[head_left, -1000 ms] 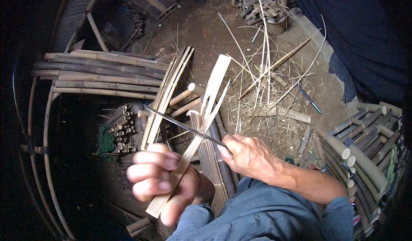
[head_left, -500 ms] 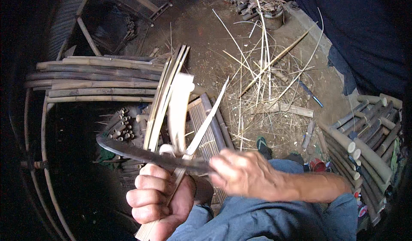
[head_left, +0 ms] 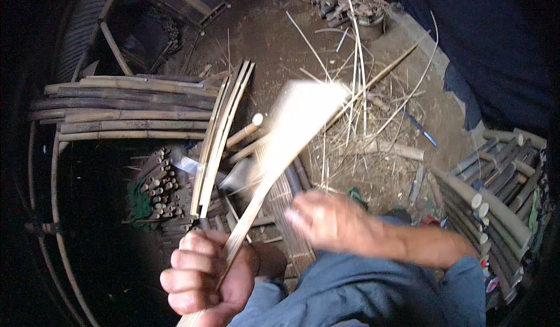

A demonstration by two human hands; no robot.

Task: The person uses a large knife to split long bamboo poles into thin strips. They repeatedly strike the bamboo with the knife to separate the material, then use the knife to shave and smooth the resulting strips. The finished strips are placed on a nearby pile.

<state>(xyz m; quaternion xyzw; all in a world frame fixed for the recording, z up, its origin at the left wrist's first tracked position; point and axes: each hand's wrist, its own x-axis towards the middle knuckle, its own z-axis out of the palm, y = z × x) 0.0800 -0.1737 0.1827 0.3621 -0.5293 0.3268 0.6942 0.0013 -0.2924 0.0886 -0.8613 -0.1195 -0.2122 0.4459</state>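
The left hand [head_left: 205,274] is clenched in a fist around a pale split bamboo strip [head_left: 274,169], gripping it near its lower end; the strip rises from the fist up and to the right, and its upper part is smeared wide by motion blur. The right hand [head_left: 329,219] sits just to the right of the strip and a little above the left hand, also blurred — whether its fingers are curled around a tool or loose cannot be told, though a grey, blade-like smear [head_left: 239,175] shows just beyond the strip on its far side. Under both hands lie the person's blue-trousered knees [head_left: 361,292].

Just above the left hand stands a leaning bundle of split slats [head_left: 220,134], and to the left of that, a cluster of short cut bamboo ends [head_left: 157,187]. Farther out beyond the left hand — long bamboo poles [head_left: 128,108] stacked flat. Beyond the right hand, thin shavings and slivers [head_left: 356,123] litter the dirt floor, and well off to its right lies a stack of thick bamboo sections [head_left: 496,181].
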